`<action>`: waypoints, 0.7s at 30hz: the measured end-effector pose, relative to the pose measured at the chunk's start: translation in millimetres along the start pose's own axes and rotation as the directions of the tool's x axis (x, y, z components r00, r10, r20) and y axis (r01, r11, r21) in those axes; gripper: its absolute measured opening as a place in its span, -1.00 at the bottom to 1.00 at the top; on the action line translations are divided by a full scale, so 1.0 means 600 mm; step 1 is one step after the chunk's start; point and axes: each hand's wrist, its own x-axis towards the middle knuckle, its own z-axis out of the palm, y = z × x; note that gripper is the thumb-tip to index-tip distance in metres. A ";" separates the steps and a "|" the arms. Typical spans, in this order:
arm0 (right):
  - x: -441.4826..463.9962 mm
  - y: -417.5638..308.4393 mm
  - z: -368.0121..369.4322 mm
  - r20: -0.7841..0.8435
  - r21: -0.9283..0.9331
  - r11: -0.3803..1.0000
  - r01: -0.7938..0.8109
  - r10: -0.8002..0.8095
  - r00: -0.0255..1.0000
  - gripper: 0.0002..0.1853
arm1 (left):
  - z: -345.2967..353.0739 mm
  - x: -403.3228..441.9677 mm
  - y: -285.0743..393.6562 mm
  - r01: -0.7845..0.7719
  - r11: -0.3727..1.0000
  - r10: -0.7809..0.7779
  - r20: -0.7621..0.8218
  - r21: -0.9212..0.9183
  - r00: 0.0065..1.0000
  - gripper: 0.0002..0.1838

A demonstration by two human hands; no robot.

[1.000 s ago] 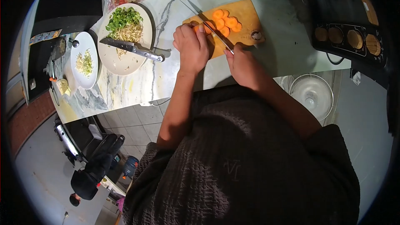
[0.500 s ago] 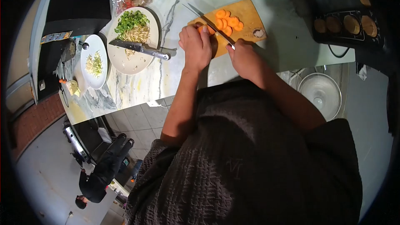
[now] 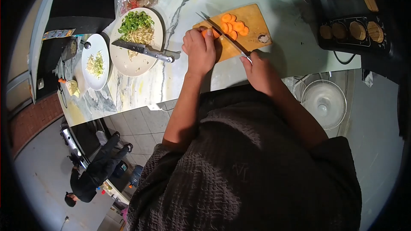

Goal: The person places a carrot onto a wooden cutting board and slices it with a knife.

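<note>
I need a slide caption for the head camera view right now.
Left hand on a carrot, right hand gripping a knife, with sliced rounds on the wooden board.

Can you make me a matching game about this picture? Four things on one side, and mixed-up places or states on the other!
1. carrot slices
2. left hand
3. right hand
4. grey-handled knife

A. lying across the round plate
B. holding the other knife
C. orange, lying loose on the wooden board
D. holding the carrot piece

Right pairs: 1-C, 2-D, 3-B, 4-A
</note>
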 end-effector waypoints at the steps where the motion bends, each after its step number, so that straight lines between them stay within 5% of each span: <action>1: -0.003 0.000 -0.005 -0.025 0.031 0.999 0.022 -0.021 0.999 -0.57 | 0.000 0.001 0.000 0.010 1.000 -0.010 0.011 -0.012 1.000 -0.67; 8: -0.003 -0.004 -0.018 -0.125 0.146 0.989 0.027 -0.009 0.992 -0.61 | -0.013 -0.001 0.000 -0.016 1.000 0.016 0.027 -0.001 1.000 -0.65; 21: 0.001 0.000 -0.019 -0.072 0.344 0.938 0.049 -0.026 0.997 -0.65 | -0.022 -0.004 -0.008 -0.074 0.992 0.079 0.049 -0.104 0.996 -0.69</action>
